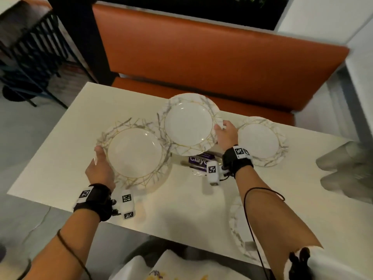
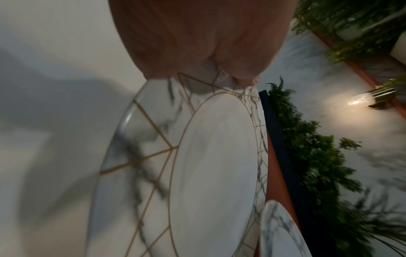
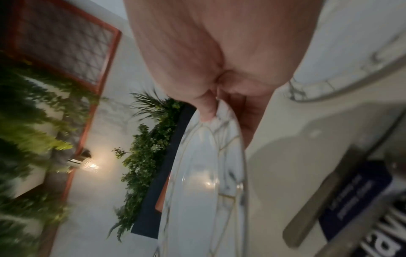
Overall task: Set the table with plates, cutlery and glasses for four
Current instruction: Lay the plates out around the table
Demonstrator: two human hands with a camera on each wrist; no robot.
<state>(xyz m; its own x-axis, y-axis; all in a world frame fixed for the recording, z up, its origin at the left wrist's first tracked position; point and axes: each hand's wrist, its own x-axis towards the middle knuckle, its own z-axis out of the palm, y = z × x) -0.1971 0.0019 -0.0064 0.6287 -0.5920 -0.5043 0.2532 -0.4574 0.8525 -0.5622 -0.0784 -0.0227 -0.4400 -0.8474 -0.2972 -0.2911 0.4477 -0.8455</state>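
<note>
My left hand (image 1: 99, 158) grips the near-left rim of a white marble-patterned plate with gold lines (image 1: 134, 152), held low over the white table (image 1: 50, 158). In the left wrist view the thumb sits on this plate's (image 2: 208, 165) rim. My right hand (image 1: 224, 131) pinches the right rim of a second such plate (image 1: 188, 123), raised and tilted above the table's middle; the right wrist view shows that plate (image 3: 197, 182) edge-on. A third plate (image 1: 260, 141) lies flat at the far right. A fourth plate (image 1: 238, 229) lies at the near edge, partly hidden by my right forearm.
A purple-labelled pack with a metal handle (image 1: 198, 161) lies on the table under the raised plate. An orange bench seat (image 1: 201, 53) runs along the table's far side. Several stacked clear cups (image 1: 345, 170) stand blurred at the right. A black chair (image 1: 30, 47) stands far left.
</note>
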